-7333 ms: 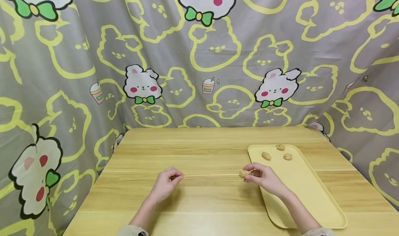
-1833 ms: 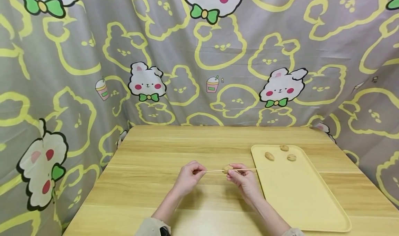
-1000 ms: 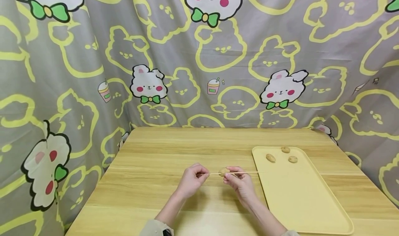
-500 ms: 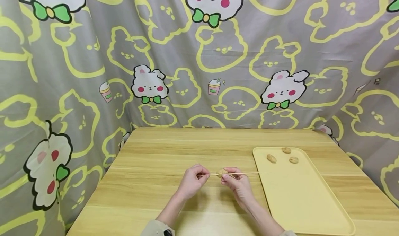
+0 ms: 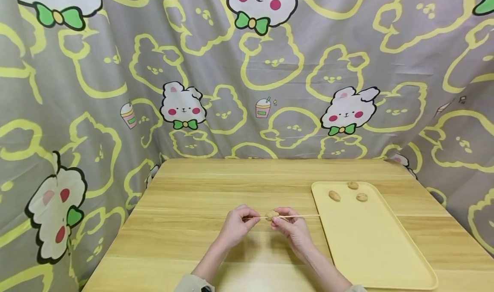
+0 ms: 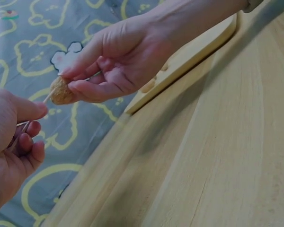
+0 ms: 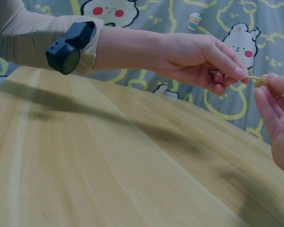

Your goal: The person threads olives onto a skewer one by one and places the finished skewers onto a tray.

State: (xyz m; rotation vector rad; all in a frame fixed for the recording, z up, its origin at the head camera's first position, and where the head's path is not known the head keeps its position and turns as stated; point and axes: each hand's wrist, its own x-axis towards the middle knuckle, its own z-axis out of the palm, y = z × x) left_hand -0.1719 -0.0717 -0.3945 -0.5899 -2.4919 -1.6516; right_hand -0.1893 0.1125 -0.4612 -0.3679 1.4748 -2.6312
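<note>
A thin wooden skewer (image 5: 305, 215) runs level above the table through a brown, rough-surfaced food ball (image 5: 270, 216). My left hand (image 5: 237, 225) pinches the skewer's left end between thumb and fingers, close beside the ball. With thumb and fingertips my right hand (image 5: 295, 230) grips the ball from the right. A long bare length of skewer sticks out past the right hand toward the tray. In the left wrist view the ball (image 6: 61, 91) sits between the right fingertips, with the skewer entering it. The right hand partly covers it in the right wrist view.
A pale yellow tray (image 5: 380, 249) lies on the right of the wooden table (image 5: 185, 197). Three similar brown food balls (image 5: 334, 196) lie at its far end. A patterned grey curtain (image 5: 224, 69) hangs behind and at both sides.
The ball was at the skewer's right end; now the skewer passes through it and protrudes to the right. Ball and right hand have moved left along the skewer, close to the left hand.
</note>
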